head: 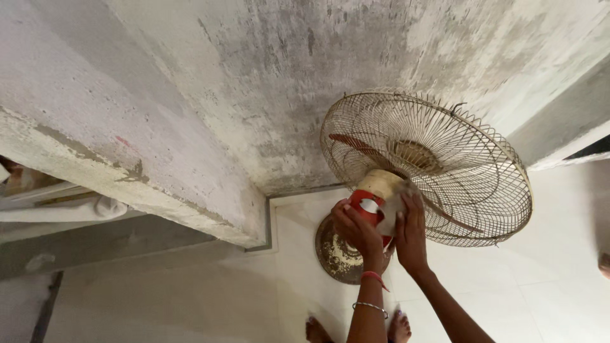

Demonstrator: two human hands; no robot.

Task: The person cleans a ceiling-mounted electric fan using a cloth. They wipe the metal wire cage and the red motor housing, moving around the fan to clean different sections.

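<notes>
- Two hands on the fan's motor housing (375, 197) — my left hand (357, 230) wraps the red rear, my right hand (412, 234) lies flat, holding nothing.
- The pedestal fan (438, 165) stands on the tiled floor (190, 298); its wire guard (483, 190) is still closed — I judge the work barely begun.

Both hands are raised to the back of a pedestal fan (424, 166). The left hand (357, 230) curls its fingers over the red motor housing (365, 206), thumb side toward the pale label patch. Just to its right, the right hand (411, 234) lies flat with fingers pointing up against the cream part of the housing, touching the rusty wire guard (470, 184), behind which red blades show. Below the hands sits the fan's round, dirty base (337, 251) on pale floor tiles (190, 298). On the left wrist are a red thread and a metal bangle (370, 307). Bare toes (316, 330) show beneath the forearms. A stained grey wall (267, 82) rises beyond the hands
</notes>
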